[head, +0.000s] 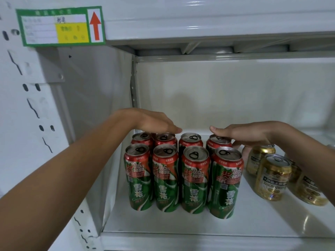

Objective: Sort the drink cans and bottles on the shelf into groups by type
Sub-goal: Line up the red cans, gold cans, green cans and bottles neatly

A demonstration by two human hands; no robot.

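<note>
Head view of a white shelf (181, 223) during sorting by type. Eight tall green-and-red cans (195, 180) stand upright in two rows of four at the left-centre of the shelf, sides touching or nearly so. Short gold cans (272, 176) form a looser cluster at about 3 o'clock from that block, near it but apart; at least four show, one partly hidden by the right forearm.

The left hand (155, 122) hovers flat, palm down, over the two back-row cans at the block's 11 o'clock corner; its fingers lie straight and pressed together, and contact with the can tops cannot be told. The right hand (243, 132) lies over the back-row can at the block's 1 o'clock corner, thumb extended toward the left hand, the other fingers (237, 144) curling down behind and beside that can, between it and the rearmost gold can. Whether they truly grip it cannot be told.

The step in hand appears to be squaring the back row of the tall cans.

- Press inward from 9 and 3 o'clock together, low on the can walls, since tall narrow cans tip readily if pushed at the rim.
- Keep the right forearm lifted off the gold cans to avoid knocking them.
- Leave a visible gap between the two types.

A green-bordered price label (59, 26) with a red arrow is fixed to the shelf edge above, at 10 o'clock.
</note>
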